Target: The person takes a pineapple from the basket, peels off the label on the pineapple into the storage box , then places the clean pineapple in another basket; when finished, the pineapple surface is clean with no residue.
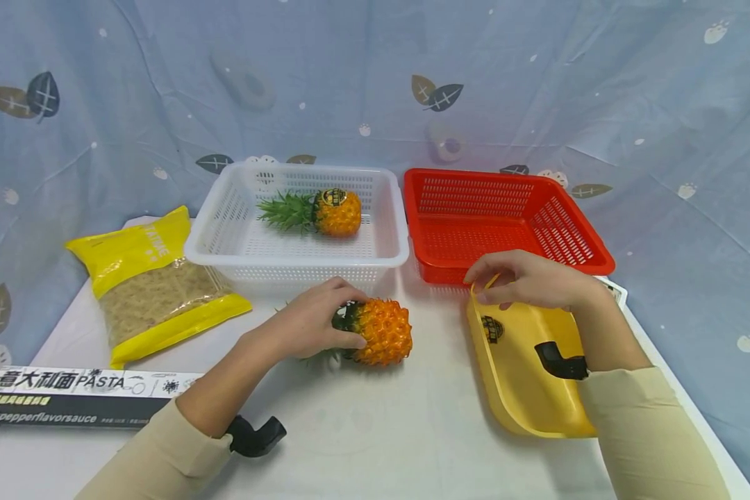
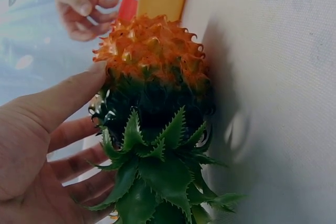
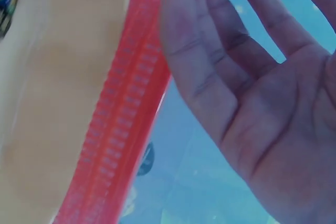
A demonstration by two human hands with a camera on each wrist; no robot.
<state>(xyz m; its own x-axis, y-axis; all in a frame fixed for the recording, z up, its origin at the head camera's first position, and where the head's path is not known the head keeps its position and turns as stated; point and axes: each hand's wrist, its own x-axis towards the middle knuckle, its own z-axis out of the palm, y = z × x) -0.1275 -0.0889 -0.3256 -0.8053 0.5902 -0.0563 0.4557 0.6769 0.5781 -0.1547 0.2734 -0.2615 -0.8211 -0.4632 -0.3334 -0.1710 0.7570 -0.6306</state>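
My left hand (image 1: pixel 315 321) is wrapped loosely round a toy pineapple (image 1: pixel 389 333), thumb on one side and fingers reaching round the other; it lies on the desk (image 1: pixel 375 437) in front of the white basket (image 1: pixel 296 261), its leaves toward my wrist. My right hand (image 1: pixel 528 279), fingers apart and relaxed, has hold of nothing, over the far end of the yellow tub (image 1: pixel 515 378). A second pineapple (image 1: pixel 339 214) lies inside the white basket, beside the red basket (image 1: pixel 469 239).

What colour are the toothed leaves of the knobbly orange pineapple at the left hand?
Green leaves, seen best in the left wrist view.
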